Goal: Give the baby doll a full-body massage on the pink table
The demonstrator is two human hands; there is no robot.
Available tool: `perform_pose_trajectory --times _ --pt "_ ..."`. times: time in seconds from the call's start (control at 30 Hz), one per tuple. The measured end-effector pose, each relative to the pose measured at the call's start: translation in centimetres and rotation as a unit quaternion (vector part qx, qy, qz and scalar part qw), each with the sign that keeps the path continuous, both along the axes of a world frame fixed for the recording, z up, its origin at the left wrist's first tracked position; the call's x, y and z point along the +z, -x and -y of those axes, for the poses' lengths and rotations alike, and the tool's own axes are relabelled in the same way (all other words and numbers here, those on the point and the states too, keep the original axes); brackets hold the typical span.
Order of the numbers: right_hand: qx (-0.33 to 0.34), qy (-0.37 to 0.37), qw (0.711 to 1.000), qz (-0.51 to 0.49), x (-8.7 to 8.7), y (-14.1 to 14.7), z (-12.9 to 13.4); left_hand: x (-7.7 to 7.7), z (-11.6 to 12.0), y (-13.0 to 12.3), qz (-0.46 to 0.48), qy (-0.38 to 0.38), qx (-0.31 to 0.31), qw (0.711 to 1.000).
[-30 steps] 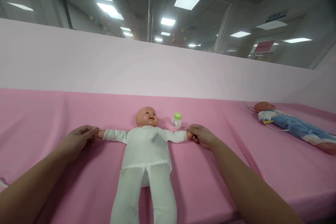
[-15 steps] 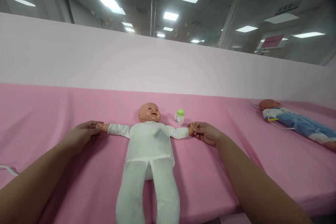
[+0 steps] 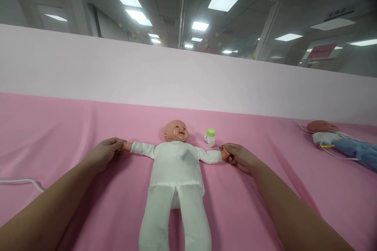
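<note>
A baby doll (image 3: pixel 177 164) in a white top and white trousers lies on its back on the pink sheet (image 3: pixel 241 204), arms stretched out to both sides. At the left, my left hand (image 3: pixel 107 153) is closed on one of the doll's hands (image 3: pixel 127 146). My right hand (image 3: pixel 240 157) pinches the doll's other hand (image 3: pixel 225 153) between thumb and fingers. Just beyond that arm stands a small clear bottle (image 3: pixel 209 138) with a green cap. The doll's feet fall outside the view.
Another doll (image 3: pixel 356 149) in blue and white clothes lies at the far right, with a thin tube and a yellow piece on it. A white cord (image 3: pixel 22 180) runs in from the left. Behind the sheet rises a pale wall (image 3: pixel 147 74) with glass above.
The view has swung a little to the left, so everything sits further right. My left fingers now wrap more closely round the doll's hand. The doll's pose looks the same.
</note>
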State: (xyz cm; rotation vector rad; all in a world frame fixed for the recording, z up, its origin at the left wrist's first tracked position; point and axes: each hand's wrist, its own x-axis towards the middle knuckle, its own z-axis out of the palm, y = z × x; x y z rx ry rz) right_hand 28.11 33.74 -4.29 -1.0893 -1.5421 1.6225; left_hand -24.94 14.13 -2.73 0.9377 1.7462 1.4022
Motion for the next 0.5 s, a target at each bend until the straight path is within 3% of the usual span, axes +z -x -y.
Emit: perform_pose_trajectory --times 0.27,0.5 --pt "0.092 0.030 0.995 -0.034 0.9 -0.8 0.5 1.1 0.8 -0.6 0.037 -0.010 -0.036 0.999" --pt "0.056 -0.010 0.998 0.005 1.8 0.3 1.4 1.1 0.8 -0.6 -0.012 0.003 -0.032 0.999"
